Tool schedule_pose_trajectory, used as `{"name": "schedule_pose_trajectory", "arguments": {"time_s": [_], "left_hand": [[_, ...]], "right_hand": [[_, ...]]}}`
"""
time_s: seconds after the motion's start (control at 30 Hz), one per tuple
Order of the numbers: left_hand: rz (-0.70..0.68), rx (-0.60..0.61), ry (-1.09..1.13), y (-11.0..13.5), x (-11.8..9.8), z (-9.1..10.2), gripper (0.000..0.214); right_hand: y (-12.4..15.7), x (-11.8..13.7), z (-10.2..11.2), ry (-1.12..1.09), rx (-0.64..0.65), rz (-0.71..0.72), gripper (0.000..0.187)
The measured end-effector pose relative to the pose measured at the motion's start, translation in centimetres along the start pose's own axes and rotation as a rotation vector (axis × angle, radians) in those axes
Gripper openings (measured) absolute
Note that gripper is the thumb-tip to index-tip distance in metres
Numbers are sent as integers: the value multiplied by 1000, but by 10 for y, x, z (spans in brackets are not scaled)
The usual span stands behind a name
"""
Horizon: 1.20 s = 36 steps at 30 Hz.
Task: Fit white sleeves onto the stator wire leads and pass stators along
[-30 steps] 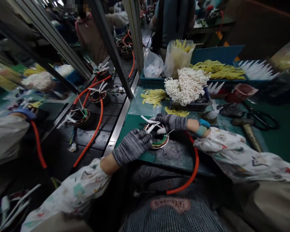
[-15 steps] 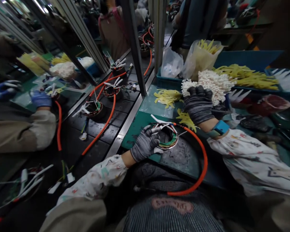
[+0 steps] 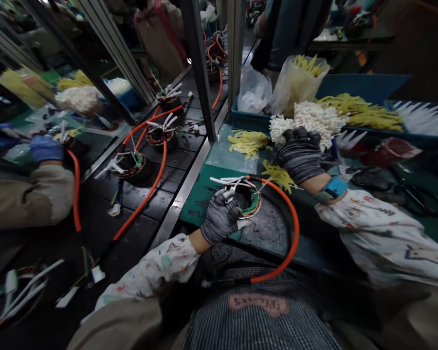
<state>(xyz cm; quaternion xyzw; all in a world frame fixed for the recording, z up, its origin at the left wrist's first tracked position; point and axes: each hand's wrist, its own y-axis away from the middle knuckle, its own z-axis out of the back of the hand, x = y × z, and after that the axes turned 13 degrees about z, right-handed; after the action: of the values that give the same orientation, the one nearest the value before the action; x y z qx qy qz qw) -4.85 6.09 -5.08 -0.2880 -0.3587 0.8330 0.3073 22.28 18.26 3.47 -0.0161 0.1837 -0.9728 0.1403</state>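
My left hand (image 3: 222,216), in a grey striped glove, closes on the near left side of a motor stator (image 3: 256,204), a ring with a green inner lining and copper windings. White sleeved wires (image 3: 222,181) rise by its fingers. A thick orange cable (image 3: 295,228) loops from the stator's top around to my lap. My right hand (image 3: 300,155), gloved alike, reaches over a heap of thin white tubes (image 3: 323,119). Its fingers curl down into the heap's near edge, and the fingertips are partly hidden. Yellow strips (image 3: 279,176) lie just left of that hand.
More yellow strips (image 3: 248,142) lie on a clear sheet. Blue bins (image 3: 365,82) hold strips and white pointed pieces (image 3: 421,116). Several stators (image 3: 131,164) with orange cables stand on the conveyor (image 3: 175,163). Metal posts (image 3: 203,68) rise ahead. A co-worker's blue-gloved hand (image 3: 46,148) is at left.
The view has shifted slightly. My left hand's fingers have moved up around the white wires, and the stator with its cable looks turned a little. My right hand stays at the white tubes.
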Motion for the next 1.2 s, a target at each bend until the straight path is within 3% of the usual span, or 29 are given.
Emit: {"name": "schedule_pose_trajectory", "arguments": {"time_s": [0.17, 0.3, 0.4, 0.53, 0.6, 0.73, 0.87, 1.07, 1.2], "left_hand": [[-4, 9, 6, 4, 3, -3, 45], [-4, 68, 41, 5, 7, -2, 39], [1, 117, 75, 4, 10, 1, 38], [13, 152, 28, 6, 11, 1, 36], [11, 144, 19, 7, 12, 1, 37], [41, 178, 102, 10, 14, 3, 34], [70, 267, 150, 13, 16, 5, 34], [48, 250, 94, 7, 14, 7, 32], [36, 236, 80, 2, 12, 9, 35]], "right_hand": [[4, 10, 27, -117, -16, -101, 39], [18, 8, 44, -333, -27, 63, 15], [41, 10, 60, -650, -231, 106, 13], [86, 31, 98, -827, -594, -103, 13], [109, 46, 109, -908, -552, -166, 13], [140, 71, 93, -1088, -403, -240, 21], [154, 79, 74, -1119, -399, -275, 16], [171, 87, 84, -1082, -439, -290, 9], [180, 96, 80, -1097, -441, -290, 7]]}}
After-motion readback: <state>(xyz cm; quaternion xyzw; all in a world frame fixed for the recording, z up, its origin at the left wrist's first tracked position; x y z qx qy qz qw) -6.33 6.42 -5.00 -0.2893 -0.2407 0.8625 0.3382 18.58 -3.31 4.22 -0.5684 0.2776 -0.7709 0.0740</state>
